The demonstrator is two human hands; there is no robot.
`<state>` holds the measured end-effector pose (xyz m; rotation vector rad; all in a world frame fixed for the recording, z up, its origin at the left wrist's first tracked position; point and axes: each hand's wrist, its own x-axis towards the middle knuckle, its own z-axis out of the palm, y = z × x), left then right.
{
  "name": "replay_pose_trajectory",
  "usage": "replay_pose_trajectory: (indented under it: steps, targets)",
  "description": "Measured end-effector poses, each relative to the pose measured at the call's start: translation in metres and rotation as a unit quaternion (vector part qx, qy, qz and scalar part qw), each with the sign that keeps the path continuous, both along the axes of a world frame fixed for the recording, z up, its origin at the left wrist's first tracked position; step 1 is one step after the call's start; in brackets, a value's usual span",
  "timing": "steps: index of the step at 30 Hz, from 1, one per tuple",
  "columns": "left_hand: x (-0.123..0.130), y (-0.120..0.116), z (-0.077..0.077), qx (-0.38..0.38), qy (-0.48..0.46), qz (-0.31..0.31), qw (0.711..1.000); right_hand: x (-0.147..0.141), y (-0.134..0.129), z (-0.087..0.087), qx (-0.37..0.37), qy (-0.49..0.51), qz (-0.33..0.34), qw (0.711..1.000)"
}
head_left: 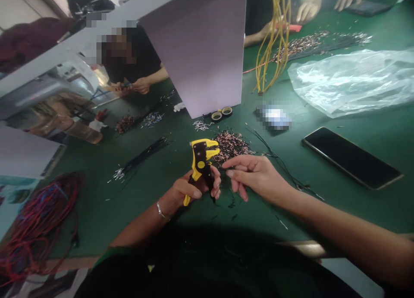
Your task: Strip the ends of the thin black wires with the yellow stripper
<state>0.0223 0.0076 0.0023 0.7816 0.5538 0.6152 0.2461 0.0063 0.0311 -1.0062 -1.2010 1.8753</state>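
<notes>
My left hand [194, 188] is wrapped round the handles of a yellow and black wire stripper [201, 164], held upright with its jaws pointing right. Just right of the tool, my right hand [250, 173] has its thumb and index finger drawn together; anything between the tips is too small to make out. Behind both hands lies a pile of short copper-ended wire pieces [231, 145]. Long thin black wires [281, 162] run past the right hand. To the left rests a bundle of black wires [142, 155] with bare, shiny ends.
A phone [352, 158] and a plastic bag [355, 82] lie at the right. Two tape rolls [221, 113] sit by a pale upright divider [203, 52]. Red and blue cables [42, 229] are heaped at the left. Yellow wires [274, 39] hang ahead. Other people's hands [142, 86] work across the table.
</notes>
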Motion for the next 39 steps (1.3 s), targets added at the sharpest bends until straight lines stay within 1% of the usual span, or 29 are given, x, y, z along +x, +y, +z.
replay_pose_trajectory:
  steps: [3, 7, 9, 13, 16, 21, 23, 26, 28, 29, 31, 32, 33, 35, 37, 39]
  targets:
    - [0.000, 0.000, -0.001, -0.002, -0.003, -0.021, 1.000, 0.002, 0.001, -0.002, 0.009, 0.034, 0.005, 0.999]
    - [-0.001, -0.001, -0.003, 0.014, -0.003, -0.039, 0.999, 0.003, 0.002, -0.003, 0.002, 0.071, -0.010, 0.997]
    - [-0.001, -0.001, -0.004, 0.026, -0.006, -0.030, 0.999, 0.004, 0.003, -0.002, -0.006, 0.086, -0.026, 0.996]
    - [-0.001, -0.001, -0.004, 0.041, -0.008, 0.007, 0.999, 0.006, 0.005, 0.001, -0.026, 0.115, -0.043, 0.992]
    - [0.000, -0.002, -0.003, 0.038, -0.009, 0.011, 0.999, 0.011, 0.009, 0.003, -0.038, 0.147, -0.045, 0.987]
    - [0.000, -0.003, -0.001, 0.012, -0.018, 0.030, 0.999, 0.023, 0.016, 0.005, -0.021, 0.193, -0.039, 0.980]
    - [-0.001, -0.002, -0.001, 0.008, -0.024, 0.035, 0.999, 0.025, 0.019, 0.006, -0.014, 0.197, -0.037, 0.980]
    - [-0.002, -0.002, -0.004, 0.018, -0.035, 0.021, 0.999, 0.023, 0.019, 0.006, 0.006, 0.182, -0.049, 0.982]
    - [-0.002, -0.002, -0.005, 0.029, -0.040, 0.015, 0.999, 0.019, 0.015, 0.004, 0.044, 0.161, -0.071, 0.983]
    - [-0.002, -0.003, -0.005, 0.034, -0.041, 0.014, 0.998, 0.017, 0.012, 0.003, 0.074, 0.141, -0.084, 0.984]
    - [-0.002, -0.004, -0.004, 0.041, -0.040, 0.013, 0.998, 0.014, 0.006, 0.001, 0.154, 0.078, -0.117, 0.978]
    - [-0.001, -0.004, -0.003, 0.044, -0.037, 0.013, 0.998, 0.013, 0.003, 0.001, 0.197, 0.036, -0.135, 0.970]
    - [-0.001, -0.004, -0.001, 0.047, -0.033, 0.013, 0.998, 0.012, 0.000, 0.000, 0.240, -0.006, -0.150, 0.959]
    - [-0.001, -0.005, 0.002, 0.053, -0.022, 0.014, 0.998, 0.012, -0.004, 0.001, 0.332, -0.075, -0.166, 0.926]
    - [0.000, -0.005, 0.004, 0.060, -0.004, 0.008, 0.998, 0.012, -0.007, 0.002, 0.426, -0.115, -0.154, 0.884]
    - [0.000, -0.006, 0.005, 0.069, 0.015, -0.001, 0.997, 0.011, -0.009, 0.004, 0.511, -0.128, -0.132, 0.840]
